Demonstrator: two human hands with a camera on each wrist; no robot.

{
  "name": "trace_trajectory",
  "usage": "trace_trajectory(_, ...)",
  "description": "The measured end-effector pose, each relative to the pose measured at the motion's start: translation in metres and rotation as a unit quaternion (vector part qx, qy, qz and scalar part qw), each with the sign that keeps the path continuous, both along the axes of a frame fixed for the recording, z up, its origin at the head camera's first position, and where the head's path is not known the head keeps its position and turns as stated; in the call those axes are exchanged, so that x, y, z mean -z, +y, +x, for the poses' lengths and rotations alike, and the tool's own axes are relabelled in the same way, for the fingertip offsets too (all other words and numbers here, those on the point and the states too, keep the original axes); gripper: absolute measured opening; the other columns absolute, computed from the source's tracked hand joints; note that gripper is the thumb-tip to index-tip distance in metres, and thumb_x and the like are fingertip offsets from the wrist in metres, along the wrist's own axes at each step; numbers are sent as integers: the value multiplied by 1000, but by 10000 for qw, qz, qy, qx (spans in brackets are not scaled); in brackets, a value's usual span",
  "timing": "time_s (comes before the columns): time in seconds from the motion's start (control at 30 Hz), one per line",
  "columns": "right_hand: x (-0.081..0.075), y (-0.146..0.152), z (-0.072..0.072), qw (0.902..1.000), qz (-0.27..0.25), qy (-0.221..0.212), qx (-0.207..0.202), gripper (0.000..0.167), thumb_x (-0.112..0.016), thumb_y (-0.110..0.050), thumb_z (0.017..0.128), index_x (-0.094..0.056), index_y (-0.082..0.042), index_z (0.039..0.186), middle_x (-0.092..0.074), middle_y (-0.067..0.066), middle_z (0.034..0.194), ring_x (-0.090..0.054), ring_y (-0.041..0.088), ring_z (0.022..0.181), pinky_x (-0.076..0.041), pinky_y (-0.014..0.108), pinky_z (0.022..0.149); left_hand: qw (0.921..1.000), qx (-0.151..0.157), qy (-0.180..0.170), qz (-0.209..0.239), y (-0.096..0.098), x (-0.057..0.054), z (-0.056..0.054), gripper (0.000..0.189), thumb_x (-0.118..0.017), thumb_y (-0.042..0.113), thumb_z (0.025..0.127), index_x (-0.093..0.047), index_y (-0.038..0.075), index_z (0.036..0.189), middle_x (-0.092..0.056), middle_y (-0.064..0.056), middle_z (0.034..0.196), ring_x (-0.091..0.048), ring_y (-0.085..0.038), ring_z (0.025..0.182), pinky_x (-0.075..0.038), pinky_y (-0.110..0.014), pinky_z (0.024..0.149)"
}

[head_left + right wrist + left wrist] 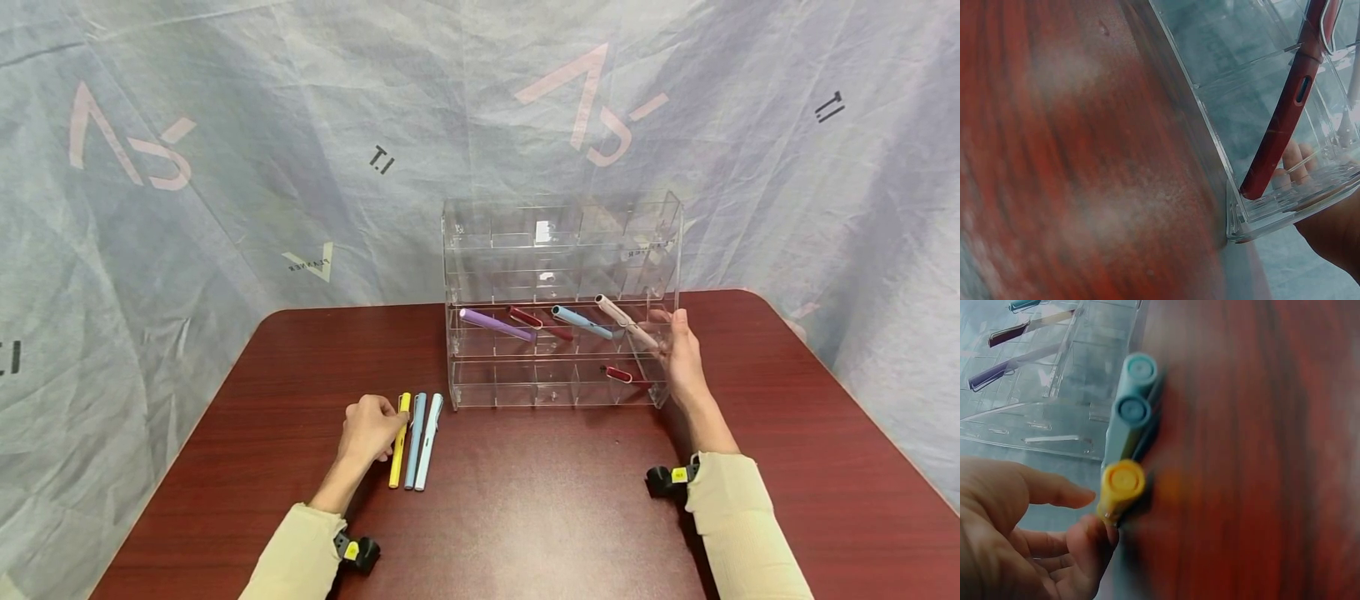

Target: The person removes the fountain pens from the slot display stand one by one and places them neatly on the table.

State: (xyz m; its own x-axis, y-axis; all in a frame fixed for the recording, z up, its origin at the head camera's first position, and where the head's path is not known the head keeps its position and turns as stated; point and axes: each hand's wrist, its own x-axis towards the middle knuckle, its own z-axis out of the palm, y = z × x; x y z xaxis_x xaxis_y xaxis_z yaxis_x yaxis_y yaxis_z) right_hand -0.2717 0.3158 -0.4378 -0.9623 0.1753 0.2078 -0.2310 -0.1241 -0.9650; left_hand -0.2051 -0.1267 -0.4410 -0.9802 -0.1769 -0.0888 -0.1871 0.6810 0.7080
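Thumb and fingers of the left hand [366,431] pinch a slim yellow plastic pen [395,468] near its upper part, at the left side of the dark red wood-grain table [540,500]; whether the pen is lifted off the wood, I cannot tell. Just to its right lie a slim sky-blue pen [415,442] and a slim pale mint-white pen [428,442], close together and roughly parallel, all three left of the front corner of a clear acrylic tiered rack [513,395]. The right hand [682,358] grips that rack by its right side panel, thumb upright on the outside, fingertips showing through the transparent plastic in the right wrist view. Along the second tier from the bottom, tilted with their caps up to the left, rest a purple pen [495,324], a dark red pen [527,317], a light blue pen [581,321] and a pale pink pen [619,313]. Another dark red pen, with a silver clip [618,375], leans in the bottom tier's far-right compartment. Behind the table hangs a creased grey-blue cloth [420,92] printed with pink and black lettering.
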Motion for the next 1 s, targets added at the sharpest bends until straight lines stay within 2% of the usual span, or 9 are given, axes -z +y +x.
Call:
trace_trajectory(0.13,0,1,0,10000,12,14,-5,57,-27,-55,105,-52,-8,126,-69,-15,97,-62,-3,88,-50,15,76,9999,-48,108,-25,-3,-6,0,22,-66,21,90,-64,3,78,-62,-10,52,-52,-10,34,-50,-26,37)
trace_trajectory(0.27,0,1,0,10000,40,30,0,58,-27,-55,105,-51,-7,127,-68,-15,96,-62,-3,88,-51,16,76,9990,-191,392,-25,-3,-18,0,22,-66,24,89,-67,4,80,-63,-7,54,-54,-11,35,-49,-25,38)
trace_trajectory(0.4,0,2,0,10000,9,26,4,59,-27,-55,105,-51,-7,128,-69,-15,96,-62,-3,87,-51,15,75,9941,-336,1026,56,3,-33,2,21,-69,27,89,-71,7,83,-65,-3,59,-55,-10,38,-47,-25,44)
trace_trajectory(0.5,0,3,1,10000,-36,27,-3,60,-27,-55,105,-50,-5,129,-69,-14,96,-63,-3,87,-51,15,75,9844,-386,1673,377,12,-45,4,17,-71,26,89,-73,9,85,-67,-3,63,-56,-7,40,-47,-24,48)
trace_trajectory(0.57,0,2,1,10000,-12,17,18,60,-27,-56,105,-50,-6,129,-69,-14,97,-62,-3,86,-50,16,75,9746,-362,2053,824,21,-52,7,14,-73,23,88,-73,9,87,-66,-3,60,-55,-6,39,-46,-22,45)
trace_trajectory(0.63,0,2,1,10000,-9,-1,20,60,-27,-56,105,-50,-6,129,-69,-14,97,-62,-3,86,-49,16,75,9600,-278,2379,1449,31,-57,9,10,-73,17,88,-73,7,90,-65,1,60,-54,-5,38,-44,-20,41)
trace_trajectory(0.8,1,1,0,10000,-1,-29,-12,58,-28,-58,104,-51,-10,126,-69,-15,97,-63,-3,88,-49,17,78,9068,74,2998,2961,57,-66,14,11,-70,1,87,-71,-3,98,-66,13,73,-51,-4,38,-38,-16,35)
trace_trajectory(0.9,1,1,0,10000,6,-10,-20,57,-29,-59,104,-51,-11,126,-69,-15,97,-63,-4,88,-50,16,79,8818,282,3281,3376,70,-68,16,12,-68,-4,87,-69,-8,99,-67,14,78,-51,-3,39,-38,-15,35)
trace_trajectory(1.0,1,0,0,10000,2,18,-18,56,-29,-59,104,-51,-12,126,-69,-15,97,-63,-4,88,-50,15,79,8695,444,3353,3601,82,-68,17,13,-68,-5,88,-68,-9,101,-67,15,79,-51,-1,40,-39,-15,35)
